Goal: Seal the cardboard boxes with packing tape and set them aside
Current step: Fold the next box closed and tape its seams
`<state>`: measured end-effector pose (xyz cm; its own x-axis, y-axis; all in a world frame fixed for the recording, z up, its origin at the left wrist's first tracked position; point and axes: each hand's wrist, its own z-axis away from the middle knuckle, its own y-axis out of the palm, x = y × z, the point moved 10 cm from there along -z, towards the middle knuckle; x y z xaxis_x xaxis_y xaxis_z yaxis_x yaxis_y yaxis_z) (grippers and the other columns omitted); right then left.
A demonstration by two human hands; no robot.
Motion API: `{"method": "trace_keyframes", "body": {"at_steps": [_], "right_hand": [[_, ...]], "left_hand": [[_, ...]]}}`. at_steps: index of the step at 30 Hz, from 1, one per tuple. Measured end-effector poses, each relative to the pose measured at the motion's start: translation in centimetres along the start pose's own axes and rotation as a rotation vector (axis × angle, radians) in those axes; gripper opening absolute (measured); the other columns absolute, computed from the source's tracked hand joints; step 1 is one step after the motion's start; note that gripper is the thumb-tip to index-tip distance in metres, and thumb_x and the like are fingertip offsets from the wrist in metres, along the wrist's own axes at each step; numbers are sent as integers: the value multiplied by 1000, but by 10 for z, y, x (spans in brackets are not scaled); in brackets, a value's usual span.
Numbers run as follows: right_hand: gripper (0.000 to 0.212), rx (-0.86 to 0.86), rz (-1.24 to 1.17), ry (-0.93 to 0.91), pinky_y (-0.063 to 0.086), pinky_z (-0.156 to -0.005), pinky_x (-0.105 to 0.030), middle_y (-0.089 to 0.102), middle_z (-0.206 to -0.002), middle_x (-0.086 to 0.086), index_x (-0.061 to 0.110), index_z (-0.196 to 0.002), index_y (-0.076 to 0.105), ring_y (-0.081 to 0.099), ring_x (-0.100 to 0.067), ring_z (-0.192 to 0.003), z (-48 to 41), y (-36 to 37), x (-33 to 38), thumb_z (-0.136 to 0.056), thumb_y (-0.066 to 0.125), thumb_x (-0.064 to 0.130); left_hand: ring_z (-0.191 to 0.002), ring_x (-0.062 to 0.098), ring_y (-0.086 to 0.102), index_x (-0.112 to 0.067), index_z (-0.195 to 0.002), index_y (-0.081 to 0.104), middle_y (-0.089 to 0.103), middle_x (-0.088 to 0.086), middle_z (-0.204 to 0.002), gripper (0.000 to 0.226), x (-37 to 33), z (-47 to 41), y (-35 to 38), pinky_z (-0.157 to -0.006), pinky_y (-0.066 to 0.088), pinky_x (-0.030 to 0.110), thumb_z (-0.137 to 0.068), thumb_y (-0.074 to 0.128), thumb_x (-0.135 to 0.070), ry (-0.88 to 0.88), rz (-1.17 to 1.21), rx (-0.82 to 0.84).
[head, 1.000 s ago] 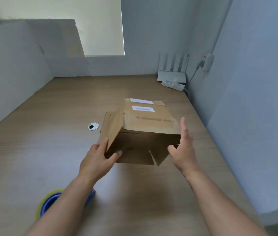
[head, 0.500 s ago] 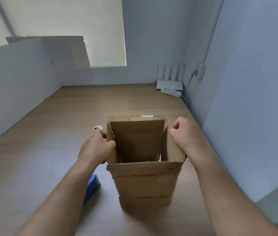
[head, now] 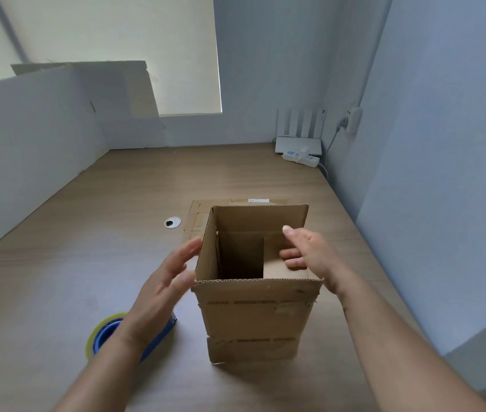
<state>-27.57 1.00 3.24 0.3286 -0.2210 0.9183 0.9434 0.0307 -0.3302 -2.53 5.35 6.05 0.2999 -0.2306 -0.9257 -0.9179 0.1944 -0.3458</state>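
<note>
An open brown cardboard box (head: 255, 319) stands upright on the wooden table (head: 87, 263), its top flaps up. My left hand (head: 167, 281) hovers with straight fingers beside the box's left flap, touching or nearly touching it. My right hand (head: 310, 257) reaches over the right side, its fingers pressing the right inner flap down into the opening. A tape dispenser (head: 110, 334) with a yellow-green roll and a blue body lies on the table at lower left, partly hidden under my left forearm.
A flattened cardboard piece (head: 200, 215) lies behind the box. A round cable grommet (head: 172, 223) sits in the table to the left. A white router (head: 298, 138) and power strip (head: 302, 157) stand at the far right corner. White partition walls close in left and back.
Both hands have let go of the box's sides. The left hand has opened beside the box and the right hand now pushes a flap inward. The tape roll has come into view.
</note>
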Motion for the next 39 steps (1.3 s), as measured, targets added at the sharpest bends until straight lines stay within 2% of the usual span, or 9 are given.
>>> {"method": "trace_keyframes", "body": {"at_steps": [4,7,10,13,18,23,28,32,39], "right_hand": [[70,-64,-137,-87,57,-59,-28,40,-143,-12,38,-151,4,72,-20,-80,-5,-5,4,-98,50,34],[74,-38,-104,-101,57,-55,-29,42,-138,-14,46,-148,-3,72,-21,-76,-10,-1,11,-98,50,31],[68,-27,-107,-71,56,-60,-29,49,-127,-8,34,-152,6,70,-19,-76,-15,-1,8,-99,48,34],[42,-60,-172,-52,49,-59,-26,56,-124,-7,22,-136,46,56,-12,-68,-15,-8,-2,-98,45,41],[30,-147,-128,-93,47,-54,-24,59,-117,-3,23,-112,61,55,-13,-81,-12,-14,-12,-98,44,43],[45,-149,113,-202,38,-106,-36,39,-145,6,33,-136,47,42,-10,-127,-18,-5,6,-95,45,50],[33,-192,135,-130,51,-88,-40,58,-104,3,22,-75,65,59,-13,-90,-22,-7,-2,-90,55,49],[19,-92,212,-4,49,-88,-33,53,-111,9,29,-101,54,56,-13,-106,-16,9,-25,-86,65,33],[29,-313,190,-210,41,-69,-10,56,-110,11,24,-119,50,54,-7,-97,6,3,-3,-93,60,30]], "left_hand": [[-131,-8,35,-53,-137,36,39,-33,-141,74,-16,6,18,-104,32,8,-70,59,-74,211,-307,-35],[-127,1,44,-46,-131,51,49,-29,-132,58,-20,0,29,-103,39,15,-78,57,-69,276,-333,-8],[-111,6,57,-49,-125,49,62,-23,-113,52,0,-10,36,-89,50,23,-78,53,-70,67,-276,117],[-100,13,64,-38,-124,44,63,-8,-110,50,35,-17,27,-81,57,33,-80,55,-60,-199,-155,64],[-122,16,38,-22,-146,30,48,-5,-126,83,41,-25,17,-100,31,26,-77,69,-48,-118,-433,-171],[-147,14,6,-30,-152,-7,5,-7,-159,112,69,-25,22,-120,13,40,-78,78,-29,-314,-152,-161],[-143,11,18,-40,-148,-14,14,-9,-156,106,80,-23,24,-116,22,36,-85,71,-29,-387,-13,-132],[-118,11,49,-47,-146,-7,30,-20,-138,84,79,-20,33,-97,37,25,-95,56,-30,-397,0,-48],[-101,-2,54,-51,-141,26,43,-24,-130,61,58,-27,25,-92,43,25,-95,57,-26,-267,-23,-106]]}}
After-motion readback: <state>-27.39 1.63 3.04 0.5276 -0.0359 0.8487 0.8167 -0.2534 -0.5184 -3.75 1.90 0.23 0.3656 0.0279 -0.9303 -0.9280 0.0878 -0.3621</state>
